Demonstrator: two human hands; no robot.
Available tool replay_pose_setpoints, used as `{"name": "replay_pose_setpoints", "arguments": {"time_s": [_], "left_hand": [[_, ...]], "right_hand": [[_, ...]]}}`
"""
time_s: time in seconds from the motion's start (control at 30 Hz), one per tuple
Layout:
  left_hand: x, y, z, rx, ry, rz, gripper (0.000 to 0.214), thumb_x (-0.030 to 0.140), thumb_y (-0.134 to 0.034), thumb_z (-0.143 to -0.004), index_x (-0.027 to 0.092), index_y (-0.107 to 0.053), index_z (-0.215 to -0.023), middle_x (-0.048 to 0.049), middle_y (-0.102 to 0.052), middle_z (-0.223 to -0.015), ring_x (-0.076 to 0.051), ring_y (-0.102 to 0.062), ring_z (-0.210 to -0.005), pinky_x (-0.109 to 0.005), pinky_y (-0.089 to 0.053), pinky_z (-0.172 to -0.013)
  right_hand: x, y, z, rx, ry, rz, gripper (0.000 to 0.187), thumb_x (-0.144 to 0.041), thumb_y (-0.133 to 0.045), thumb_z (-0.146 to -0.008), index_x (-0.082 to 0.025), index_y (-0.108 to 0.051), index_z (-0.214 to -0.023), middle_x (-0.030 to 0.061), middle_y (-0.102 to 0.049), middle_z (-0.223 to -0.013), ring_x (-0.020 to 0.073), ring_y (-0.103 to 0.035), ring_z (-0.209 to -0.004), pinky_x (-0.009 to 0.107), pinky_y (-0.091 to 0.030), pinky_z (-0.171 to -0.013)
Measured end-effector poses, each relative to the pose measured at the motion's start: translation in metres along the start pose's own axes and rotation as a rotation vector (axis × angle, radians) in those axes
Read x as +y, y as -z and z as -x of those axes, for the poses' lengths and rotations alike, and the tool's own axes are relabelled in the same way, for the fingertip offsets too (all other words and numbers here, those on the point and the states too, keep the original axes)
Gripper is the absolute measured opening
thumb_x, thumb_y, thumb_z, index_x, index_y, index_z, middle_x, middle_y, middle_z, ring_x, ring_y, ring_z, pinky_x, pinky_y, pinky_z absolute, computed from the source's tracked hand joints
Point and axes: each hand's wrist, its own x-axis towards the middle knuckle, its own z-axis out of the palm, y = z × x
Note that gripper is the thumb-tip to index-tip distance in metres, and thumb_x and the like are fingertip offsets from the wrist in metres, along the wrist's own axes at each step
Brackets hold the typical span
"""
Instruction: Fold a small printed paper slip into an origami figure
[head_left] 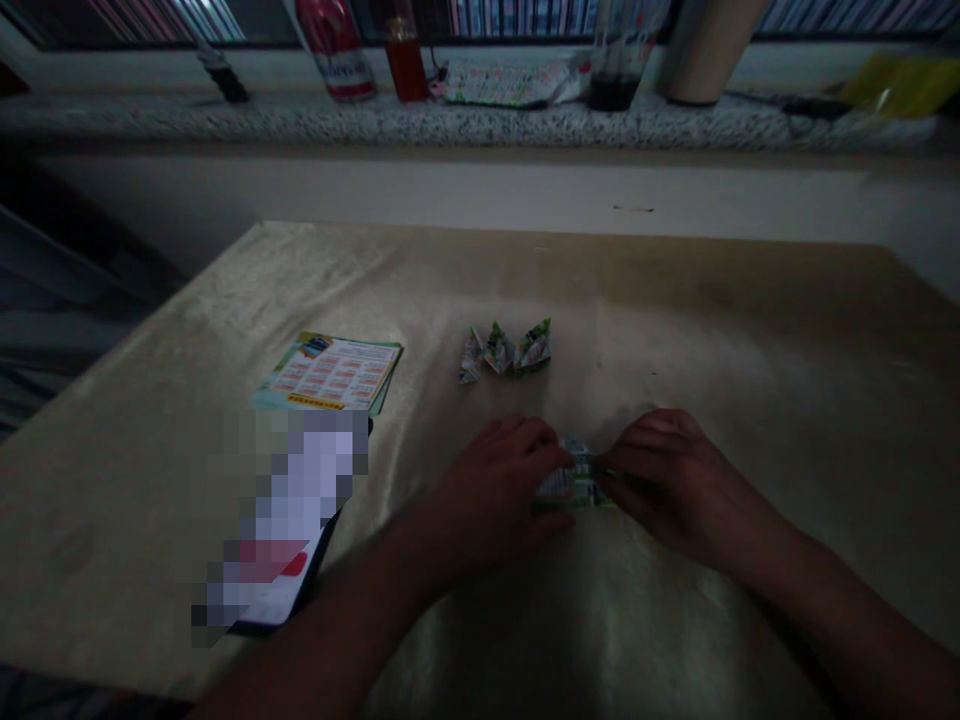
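My left hand (499, 490) and my right hand (679, 480) meet over a small folded piece of printed paper (574, 480) lying on the table. Fingers of both hands pinch its edges and press it flat. Most of the paper is hidden under my fingers. Beyond my hands, three small folded paper shapes (506, 352) in green and white stand in a row.
The table wears a shiny beige cloth (712, 330). A stack of printed leaflets (334, 373) lies at the left, with a phone-like flat object (281, 560) nearer me. A stone ledge (450, 120) at the back holds bottles, a cup and packets.
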Motion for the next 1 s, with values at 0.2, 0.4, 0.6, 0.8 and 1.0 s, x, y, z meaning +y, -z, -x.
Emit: {"name": "replay_pose_setpoints", "arguments": {"time_s": [0.2, 0.4, 0.6, 0.8, 1.0], "left_hand": [[-0.003, -0.001, 0.000, -0.053, 0.010, -0.011, 0.024, 0.025, -0.078, -0.083, 0.017, -0.070, -0.105, -0.0077, -0.066, -0.109, -0.027, -0.060, -0.106, -0.044, -0.051, -0.096], [-0.005, 0.000, -0.001, -0.031, -0.003, 0.023, 0.020, 0.025, -0.077, -0.084, 0.020, -0.073, -0.104, -0.0054, -0.067, -0.104, -0.024, -0.063, -0.102, -0.039, -0.053, -0.091], [-0.003, 0.002, 0.000, -0.031, 0.019, 0.004, 0.010, 0.023, -0.066, -0.093, 0.021, -0.075, -0.098, -0.0056, -0.067, -0.102, -0.023, -0.062, -0.099, -0.041, -0.050, -0.092], [-0.001, -0.007, 0.001, 0.038, 0.086, -0.122, 0.010, 0.019, -0.062, -0.095, 0.015, -0.071, -0.093, -0.0117, -0.064, -0.117, -0.030, -0.056, -0.114, -0.051, -0.045, -0.100], [0.003, -0.015, 0.002, 0.096, 0.171, -0.150, 0.017, 0.026, -0.061, -0.096, 0.014, -0.069, -0.087, -0.0179, -0.059, -0.133, -0.035, -0.050, -0.128, -0.059, -0.039, -0.105]], "right_hand": [[0.003, 0.002, 0.004, -0.008, 0.016, -0.033, 0.018, -0.033, -0.083, -0.080, -0.027, -0.073, -0.094, -0.0013, -0.070, -0.089, 0.0226, -0.064, -0.092, 0.044, -0.038, -0.091], [0.007, 0.002, 0.003, -0.030, 0.049, -0.047, 0.013, -0.031, -0.080, -0.085, -0.030, -0.075, -0.098, -0.0012, -0.071, -0.093, 0.0218, -0.065, -0.095, 0.042, -0.038, -0.090], [0.008, 0.006, 0.002, -0.058, 0.084, -0.063, 0.015, -0.025, -0.071, -0.092, -0.029, -0.076, -0.106, 0.0000, -0.070, -0.093, 0.0189, -0.064, -0.094, 0.038, -0.040, -0.088], [0.005, 0.000, -0.001, -0.012, 0.026, -0.099, 0.003, -0.026, -0.071, -0.092, -0.025, -0.074, -0.091, 0.0003, -0.067, -0.088, 0.0199, -0.062, -0.091, 0.041, -0.039, -0.088], [0.006, -0.011, -0.003, 0.054, -0.033, -0.102, 0.012, -0.026, -0.070, -0.093, -0.021, -0.069, -0.082, 0.0022, -0.067, -0.088, 0.0207, -0.061, -0.089, 0.040, -0.041, -0.084]]}}
